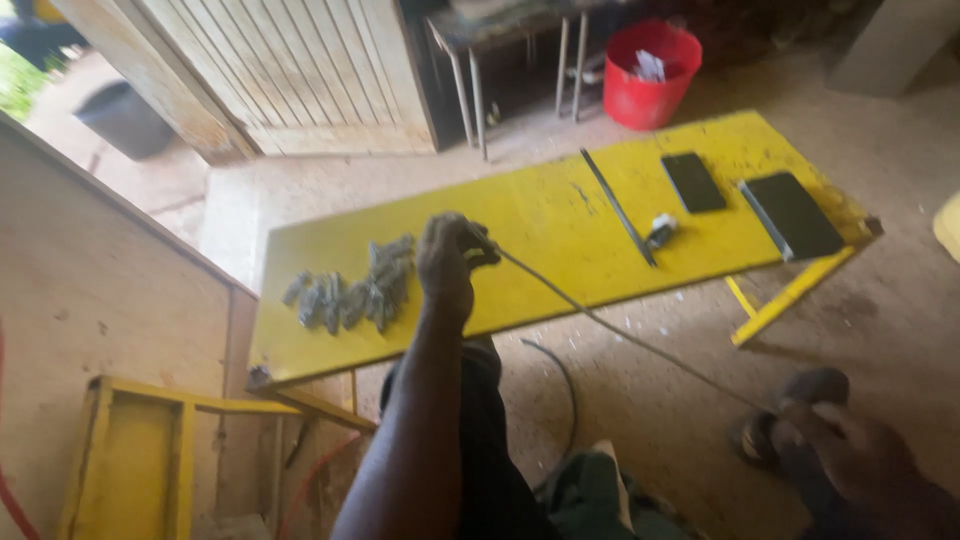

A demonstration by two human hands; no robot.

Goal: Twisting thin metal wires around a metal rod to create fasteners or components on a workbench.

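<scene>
The left hand (446,258) has its grip clenched on one end of a thin rod (620,335) over the yellow table (540,215), grey pieces (350,290) just left of this grip, while the right hand (850,450) grasps the far end.

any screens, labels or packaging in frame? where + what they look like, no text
Phone: flat on the yellow board, right half; dark rectangular screen, off.
Tablet-like slab: right end of the board beside the phone; larger dark rectangle, pale edge, blank.
Crumpled pale wrapper or paper: in the red bucket behind the board; too small to tell more.
</scene>
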